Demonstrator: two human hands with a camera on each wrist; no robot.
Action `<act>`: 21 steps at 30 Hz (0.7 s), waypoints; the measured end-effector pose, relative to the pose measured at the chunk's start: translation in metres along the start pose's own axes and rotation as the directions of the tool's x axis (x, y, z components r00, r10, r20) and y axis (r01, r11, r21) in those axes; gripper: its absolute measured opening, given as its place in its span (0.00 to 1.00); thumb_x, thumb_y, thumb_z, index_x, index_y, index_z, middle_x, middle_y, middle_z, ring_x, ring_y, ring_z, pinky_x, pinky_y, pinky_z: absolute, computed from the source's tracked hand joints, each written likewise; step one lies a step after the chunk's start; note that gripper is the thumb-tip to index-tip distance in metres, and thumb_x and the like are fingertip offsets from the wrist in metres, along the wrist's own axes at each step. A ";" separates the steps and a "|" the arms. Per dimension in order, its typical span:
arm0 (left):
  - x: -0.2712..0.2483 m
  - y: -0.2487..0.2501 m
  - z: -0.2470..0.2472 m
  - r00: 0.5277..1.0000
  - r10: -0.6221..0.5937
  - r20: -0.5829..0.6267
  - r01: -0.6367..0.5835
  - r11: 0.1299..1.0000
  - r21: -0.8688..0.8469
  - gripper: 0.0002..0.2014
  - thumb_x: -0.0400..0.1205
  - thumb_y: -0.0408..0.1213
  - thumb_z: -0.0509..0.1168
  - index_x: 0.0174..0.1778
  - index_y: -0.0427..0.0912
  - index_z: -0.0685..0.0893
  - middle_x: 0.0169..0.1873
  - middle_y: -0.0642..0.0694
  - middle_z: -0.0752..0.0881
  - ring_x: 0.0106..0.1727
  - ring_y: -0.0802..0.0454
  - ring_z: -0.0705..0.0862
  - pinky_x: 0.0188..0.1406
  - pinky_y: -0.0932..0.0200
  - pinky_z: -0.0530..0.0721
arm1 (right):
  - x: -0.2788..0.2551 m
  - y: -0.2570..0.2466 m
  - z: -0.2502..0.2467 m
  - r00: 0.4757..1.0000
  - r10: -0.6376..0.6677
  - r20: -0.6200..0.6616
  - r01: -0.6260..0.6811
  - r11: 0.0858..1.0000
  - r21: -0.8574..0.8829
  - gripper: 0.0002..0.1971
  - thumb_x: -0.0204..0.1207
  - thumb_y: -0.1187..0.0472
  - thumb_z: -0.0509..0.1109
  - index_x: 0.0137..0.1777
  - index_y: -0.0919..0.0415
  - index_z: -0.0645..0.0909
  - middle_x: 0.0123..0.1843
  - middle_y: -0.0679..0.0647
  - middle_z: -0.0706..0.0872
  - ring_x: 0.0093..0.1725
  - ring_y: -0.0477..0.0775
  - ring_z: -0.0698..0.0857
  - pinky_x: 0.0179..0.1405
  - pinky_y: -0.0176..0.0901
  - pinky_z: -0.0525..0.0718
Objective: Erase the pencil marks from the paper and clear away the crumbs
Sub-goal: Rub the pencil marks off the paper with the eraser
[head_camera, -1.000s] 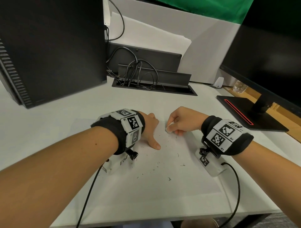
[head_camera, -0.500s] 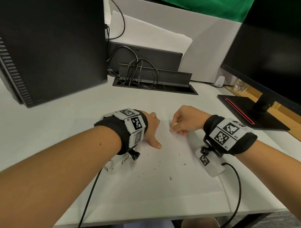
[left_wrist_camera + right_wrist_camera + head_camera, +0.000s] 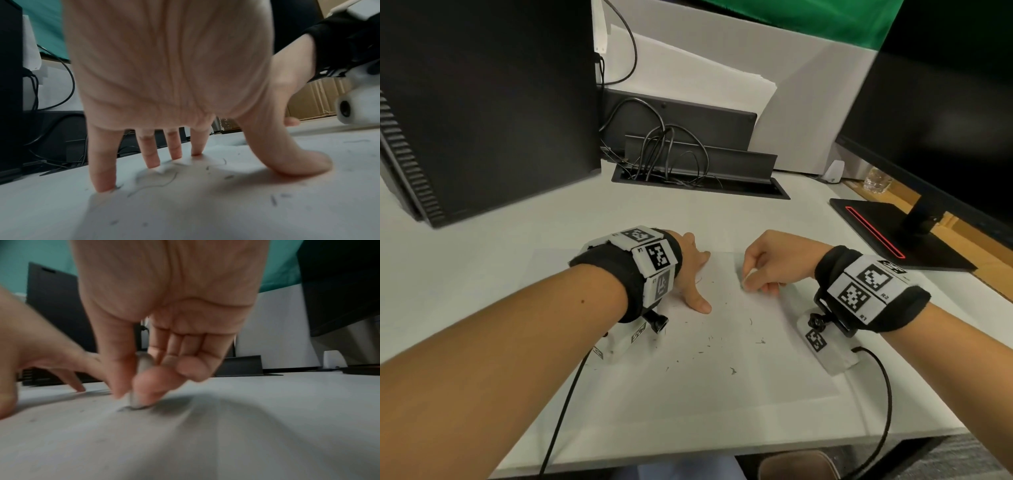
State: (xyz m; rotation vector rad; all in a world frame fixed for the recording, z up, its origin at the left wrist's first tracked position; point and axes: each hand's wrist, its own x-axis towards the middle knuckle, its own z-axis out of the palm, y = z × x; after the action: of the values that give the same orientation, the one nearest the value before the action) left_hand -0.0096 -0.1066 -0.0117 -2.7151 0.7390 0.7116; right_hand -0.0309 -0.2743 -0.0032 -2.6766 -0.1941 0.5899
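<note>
A white sheet of paper lies on the desk in front of me, dotted with dark eraser crumbs. My left hand presses flat on the sheet's upper left, fingers spread straight, fingertips on the paper. A curved pencil mark runs under that palm. My right hand pinches a small white eraser between thumb and fingers, with the eraser's tip touching the paper. The right wrist view is blurred.
A black computer tower stands at the back left. A cable tray with black cords sits behind the paper. A monitor and its stand are on the right. The desk's front edge is close.
My right hand with the eraser has shifted slightly to the right across the upper part of the sheet. The left hand stays pressed in place.
</note>
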 end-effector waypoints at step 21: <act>-0.016 -0.020 0.008 1.000 -0.023 0.006 0.023 1.000 -0.014 0.46 0.75 0.62 0.65 0.83 0.56 0.45 0.79 0.45 0.54 0.77 0.42 0.63 0.75 0.43 0.66 | 0.019 -0.040 0.011 0.997 -0.070 0.035 0.073 0.993 -0.088 0.05 0.71 0.65 0.73 0.35 0.62 0.81 0.28 0.55 0.85 0.24 0.49 0.83 0.29 0.35 0.83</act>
State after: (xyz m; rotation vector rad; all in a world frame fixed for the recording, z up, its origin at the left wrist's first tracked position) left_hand -0.0143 -0.0802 -0.0085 -2.7284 0.7026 0.7211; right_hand -0.0202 -0.2298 -0.0030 -2.7340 -0.3314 0.6146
